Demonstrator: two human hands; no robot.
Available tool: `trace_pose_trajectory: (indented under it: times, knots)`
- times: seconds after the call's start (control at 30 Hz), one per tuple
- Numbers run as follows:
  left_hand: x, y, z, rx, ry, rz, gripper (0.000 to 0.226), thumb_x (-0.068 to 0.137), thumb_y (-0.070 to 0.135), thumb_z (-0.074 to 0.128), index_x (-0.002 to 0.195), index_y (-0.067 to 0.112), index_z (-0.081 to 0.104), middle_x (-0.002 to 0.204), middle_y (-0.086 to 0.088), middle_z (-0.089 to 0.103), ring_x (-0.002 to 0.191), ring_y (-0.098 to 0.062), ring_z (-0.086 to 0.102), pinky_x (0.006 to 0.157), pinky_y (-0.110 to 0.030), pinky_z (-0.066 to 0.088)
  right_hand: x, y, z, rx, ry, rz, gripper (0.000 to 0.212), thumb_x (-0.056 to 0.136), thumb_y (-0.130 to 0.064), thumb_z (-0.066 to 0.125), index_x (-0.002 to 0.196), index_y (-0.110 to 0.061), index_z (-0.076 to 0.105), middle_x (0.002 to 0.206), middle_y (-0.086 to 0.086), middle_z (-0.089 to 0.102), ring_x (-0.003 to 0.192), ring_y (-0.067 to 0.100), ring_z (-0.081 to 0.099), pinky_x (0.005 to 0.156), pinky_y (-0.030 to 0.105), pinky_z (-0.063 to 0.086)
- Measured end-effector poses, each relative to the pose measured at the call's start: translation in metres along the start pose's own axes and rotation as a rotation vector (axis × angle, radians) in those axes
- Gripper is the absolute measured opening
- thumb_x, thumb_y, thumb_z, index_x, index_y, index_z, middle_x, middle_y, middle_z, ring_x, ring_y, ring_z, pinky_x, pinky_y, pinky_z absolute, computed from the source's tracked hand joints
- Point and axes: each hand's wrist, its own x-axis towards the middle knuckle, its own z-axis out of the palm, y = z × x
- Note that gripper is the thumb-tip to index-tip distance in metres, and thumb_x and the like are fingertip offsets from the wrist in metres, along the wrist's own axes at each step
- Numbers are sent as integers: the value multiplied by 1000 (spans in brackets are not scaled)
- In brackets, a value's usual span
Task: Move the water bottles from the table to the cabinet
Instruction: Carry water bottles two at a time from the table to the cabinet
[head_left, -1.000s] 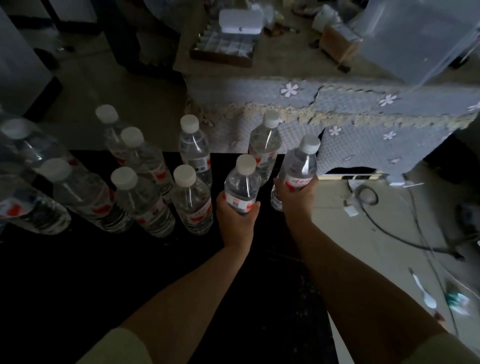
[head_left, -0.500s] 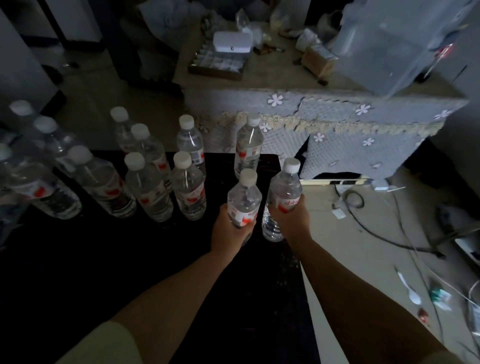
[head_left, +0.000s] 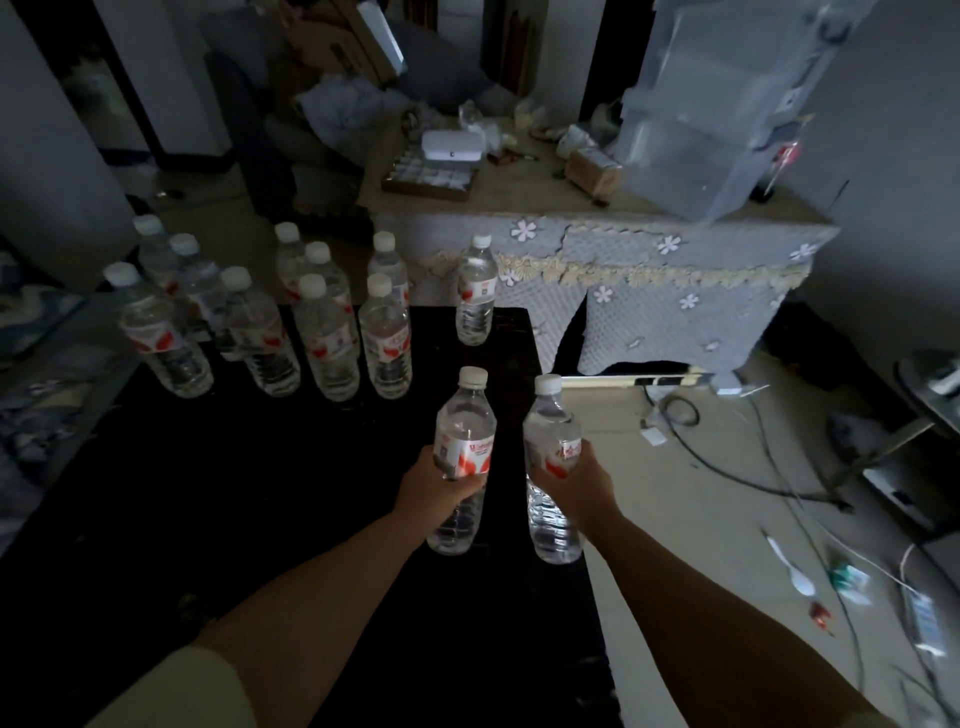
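My left hand (head_left: 434, 486) grips a clear water bottle (head_left: 464, 431) with a white cap and red label, held upright above the black table (head_left: 260, 493). Beside it, my right hand (head_left: 576, 488) grips a second water bottle (head_left: 550, 441) over the table's right edge. Several more bottles stand on the table's far left part, the nearest of them a bottle (head_left: 385, 338) in the front row. One bottle (head_left: 475, 291) stands alone at the far edge. A cabinet draped in a blue flowered cloth (head_left: 649, 270) stands beyond the table.
On the cabinet top lie a compartment tray (head_left: 431, 176), a white case (head_left: 452, 148) and a big clear plastic drawer unit (head_left: 727, 104). Cables (head_left: 727, 467), a white spoon (head_left: 792, 566) and scraps litter the floor at right. A metal stand (head_left: 930, 384) is at far right.
Both hands have lifted their bottles off the table and drawn them back toward me, away from the others. The view has tilted up, showing more of the room.
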Motion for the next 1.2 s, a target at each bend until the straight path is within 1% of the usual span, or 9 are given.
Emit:
trace_pose_trajectory:
  times: [0.1,0.3,0.6,0.77,0.9,0.97,1.03,1.1,1.2]
  knots:
    - [-18,3,0,-6,-55,23,58,74,27,80,125,17,54,115,-2,65,104,-19,63,87,-31,47,-23,1,-10,-20,15,24,59,73,-54,74,110,-16,48,98,4,67,88,23,66,84,39,55]
    - [-26,18,-1,97,-155,108,54,70,34,81,116,22,56,102,6,67,93,-10,64,78,-25,47,-53,-3,-28,-51,112,104,59,73,-61,70,101,-17,42,92,5,66,83,22,64,75,34,52]
    - [-36,50,28,242,-414,257,60,66,37,84,117,19,58,105,0,71,98,-18,67,94,-41,52,-116,4,-52,66,402,264,60,74,-54,72,110,-12,47,93,6,65,85,24,62,77,34,50]
    - [-59,58,84,336,-542,320,64,63,37,86,116,14,57,110,-3,68,99,-21,66,92,-39,53,-165,33,-80,147,554,346,55,75,-43,75,113,-12,49,96,8,68,88,25,65,79,38,53]
    - [-97,59,142,426,-675,394,59,60,42,86,106,19,57,106,0,68,92,-18,64,79,-26,48,-220,66,-115,154,721,447,60,74,-44,76,118,-17,46,86,-4,63,75,10,61,58,22,42]
    - [-120,60,173,462,-755,430,60,60,44,85,108,20,58,107,1,68,94,-19,64,78,-25,47,-249,85,-133,163,786,491,59,73,-44,76,118,-18,47,90,-3,66,75,9,61,60,21,43]
    - [-148,61,206,500,-845,471,61,60,45,84,109,20,58,107,1,69,95,-19,65,80,-25,48,-283,102,-153,162,869,547,52,74,-47,73,112,-22,48,93,-2,66,77,12,62,64,23,45]
    - [-174,62,235,519,-922,510,62,60,46,84,110,21,58,108,2,69,95,-19,65,79,-26,50,-314,117,-171,150,953,582,38,75,-47,73,97,-28,48,83,-8,63,67,2,58,54,13,41]
    - [-221,61,283,539,-1054,546,64,61,48,83,113,23,57,110,4,67,95,-17,63,61,-20,47,-363,145,-199,207,1064,644,44,76,-46,74,105,-21,51,86,-5,65,68,2,58,49,12,37]
